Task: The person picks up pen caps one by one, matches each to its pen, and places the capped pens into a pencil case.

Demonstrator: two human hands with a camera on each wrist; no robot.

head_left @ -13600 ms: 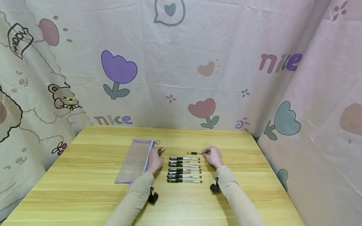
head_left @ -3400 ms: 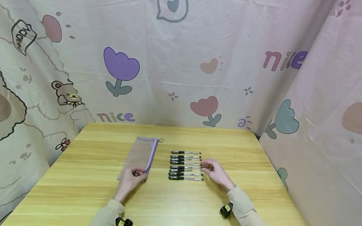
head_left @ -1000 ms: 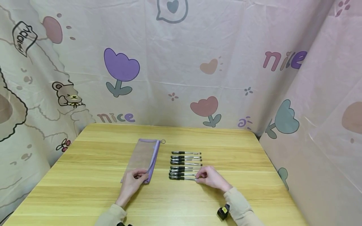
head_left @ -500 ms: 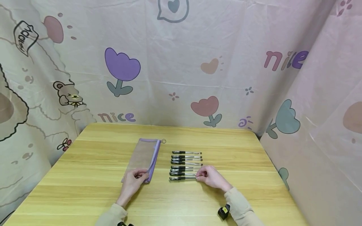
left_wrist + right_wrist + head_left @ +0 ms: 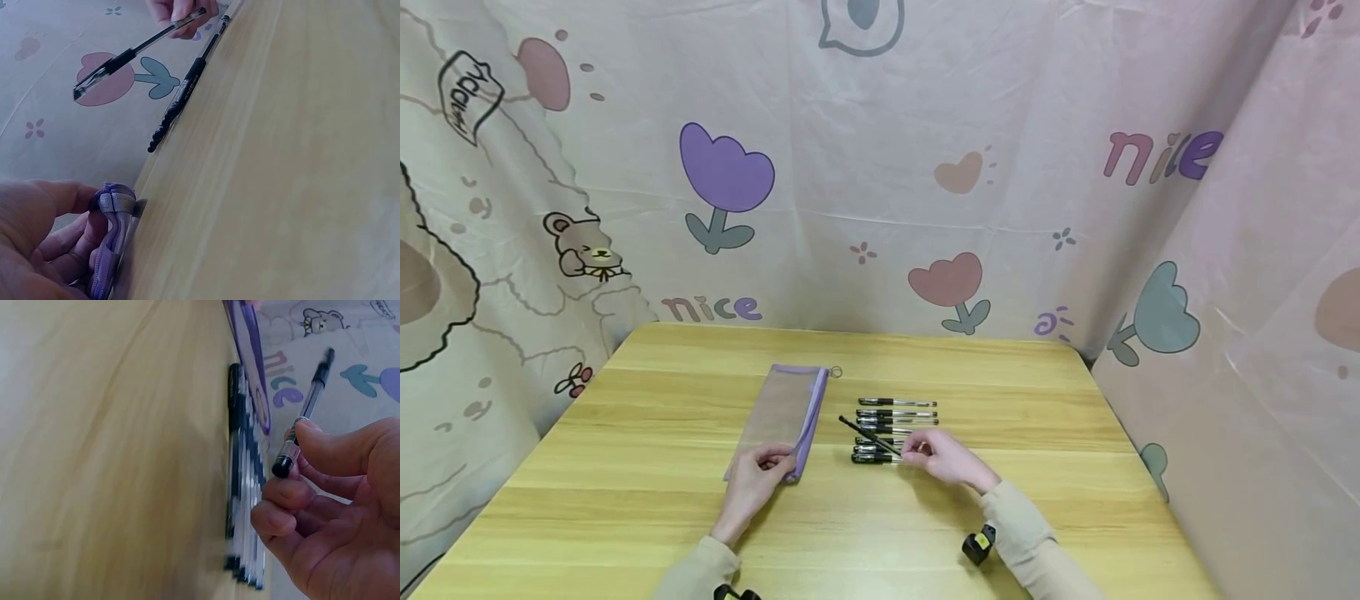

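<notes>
A flat mesh pencil pouch (image 5: 772, 407) with purple trim lies on the wooden table. My left hand (image 5: 752, 487) pinches the near end of its zipper edge, and in the left wrist view the purple zipper (image 5: 114, 250) bulges between thumb and fingers. To the right, my right hand (image 5: 946, 457) holds a gel pen (image 5: 312, 394) near its rear end between thumb and fingers. The pen is raised and slanted, its black cap end towards the pouch. Several like pens (image 5: 895, 413) lie in a row beneath it, caps to the left, partly hidden by it and the hand.
A metal key ring (image 5: 836, 372) hangs from the pouch's far corner. The wooden table (image 5: 625, 467) ends at a patterned cloth (image 5: 850, 167) behind and at both sides. Black wrist cameras (image 5: 978, 546) sit on the sleeves.
Earlier, my right hand set a pen at the row's far end while my left moved to the pouch. Since then, my right hand has gripped the nearest pen, lifted it and swung it leftward.
</notes>
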